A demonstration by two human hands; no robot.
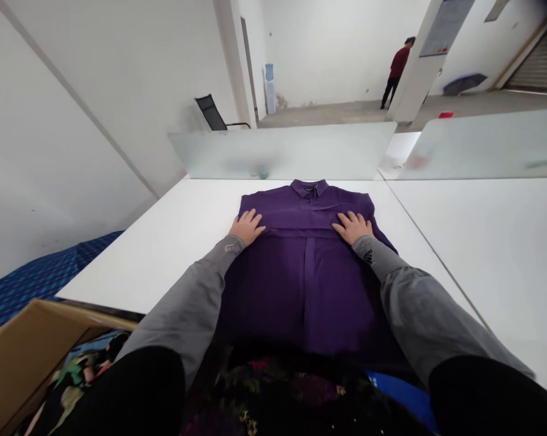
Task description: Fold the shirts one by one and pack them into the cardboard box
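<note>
A purple collared shirt (303,266) lies flat on the white table (173,236), collar pointing away from me. My left hand (246,227) rests palm down on the shirt's left side, fingers spread. My right hand (354,227) presses flat on the right side at the same height. Both hands sit just below a horizontal fold line across the chest. Neither hand grips the cloth. Grey sleeves cover both forearms.
A cardboard box (23,357) with colourful clothes stands at the lower left. Frosted glass dividers (282,151) line the table's far edge. A second white table (495,242) adjoins on the right. A person in a red top (397,69) stands far back. A black chair (212,113) is behind the divider.
</note>
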